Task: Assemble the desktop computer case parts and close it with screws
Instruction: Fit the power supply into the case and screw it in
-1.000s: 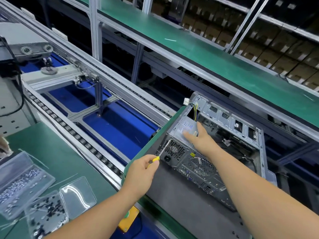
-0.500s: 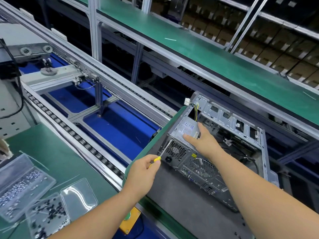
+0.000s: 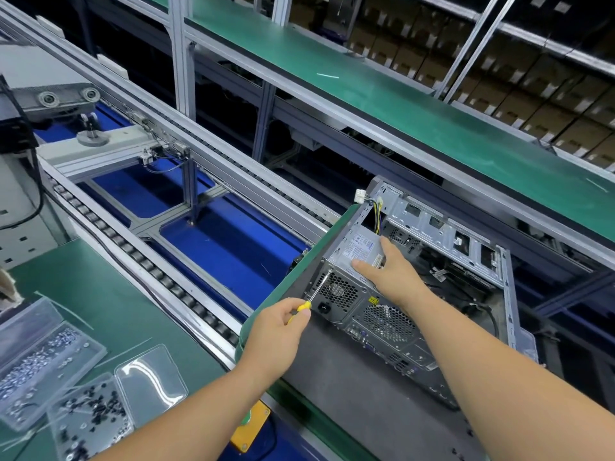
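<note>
Factory line setup, basically: green bench mats, a roller conveyor (image 3: 139, 261) with blue panels under it running diagonally, and shelves of cardboard boxes (image 3: 519, 84) way off behind everything. I'll use the computer case (image 3: 416, 287) as the anchor, going left to right.

Far left of the case, down at the near corner of the green bench (image 3: 100, 294), sit clear plastic trays: one with silvery screws (image 3: 36, 354), and just beside it another with dark screws (image 3: 90, 417), its lid flipped open next to it. Between those trays and the case, a yellow button box (image 3: 249, 427) pokes out below the bench edge.

Next comes the left hand (image 3: 276, 337), just off the case's near-left corner, fingers curled round the yellow handle of a screwdriver (image 3: 312, 294). The shaft angles up and the tip meets the top-left corner of the case's back panel, right by the power supply's fan grille (image 3: 336, 291). There's probably a screw there, but it's too small for me to tell.

The case itself lies on a dark grey mat (image 3: 349, 394), side open and facing up, back panel toward the camera. The right hand (image 3: 389, 271) lies on top of the power supply (image 3: 359, 244), fingers mostly straight, pressing down on it. Yellow and black wires (image 3: 377, 207) with a white plug stick up at the case's far-left corner. Right of the hand, the case's open inside is dark with loose cables.
</note>
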